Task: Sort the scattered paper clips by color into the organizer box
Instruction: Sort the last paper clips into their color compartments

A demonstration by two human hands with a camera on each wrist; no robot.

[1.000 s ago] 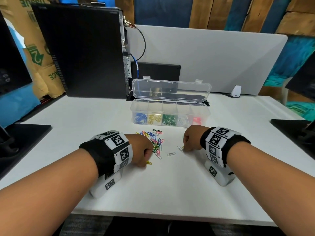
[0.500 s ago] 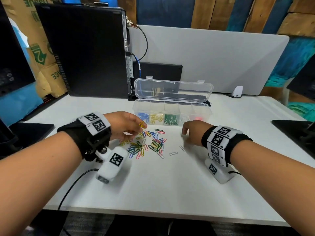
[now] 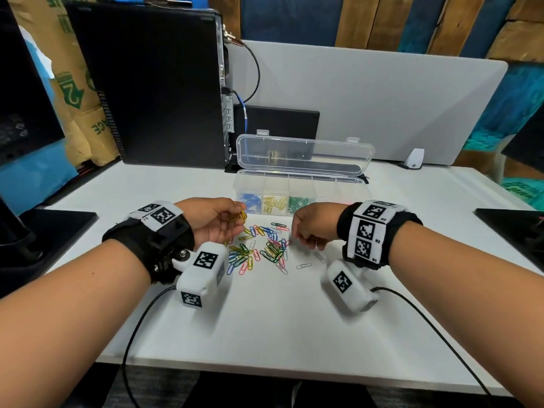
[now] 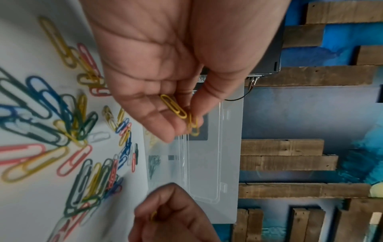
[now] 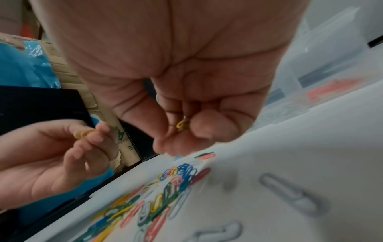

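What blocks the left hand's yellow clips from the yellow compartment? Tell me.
Nothing visible. The left hand pinches yellow clips just short of the organizer box; its lid stands open behind, and the yellow compartment is uncovered.

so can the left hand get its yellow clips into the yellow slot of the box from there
Probably yes: the left hand pinches yellow clips just before the open box, lid up, nothing between it and the yellow slot.

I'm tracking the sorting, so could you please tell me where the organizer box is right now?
In the head view, the organizer box sits open at the table's centre-back, just beyond the scattered paper clips, in front of the grey divider.
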